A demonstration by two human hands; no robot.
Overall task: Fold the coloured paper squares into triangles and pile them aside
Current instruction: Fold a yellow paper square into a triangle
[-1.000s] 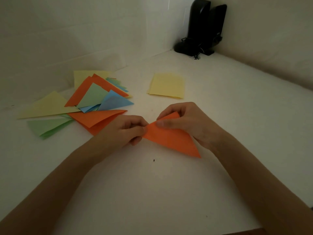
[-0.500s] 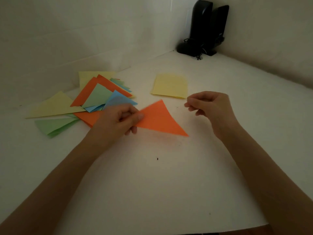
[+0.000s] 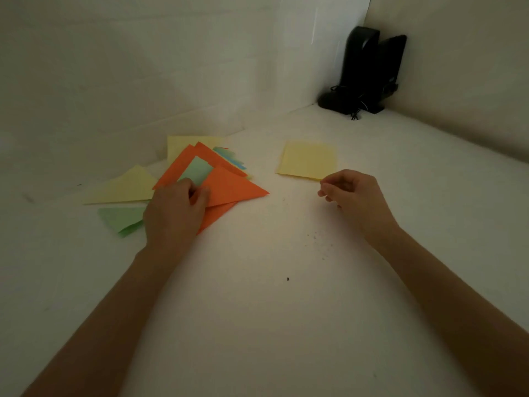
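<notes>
Two hands in view. Left hand [image 3: 174, 213] pinches the near corner of the orange triangle [image 3: 236, 187], which lies atop the pile of folded triangles [image 3: 126, 187] at 10 o'clock on the white table [image 3: 257, 310]. Right hand [image 3: 355, 196] loosely curled, holding nothing, just beside the yellow squares [image 3: 310, 160] at 1 o'clock. Black device [image 3: 369, 73] in far corner.

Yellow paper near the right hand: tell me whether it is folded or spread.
Spread, not folded. The yellow paper lies flat on the table as a four-cornered square, unlike the triangles in the pile.
</notes>
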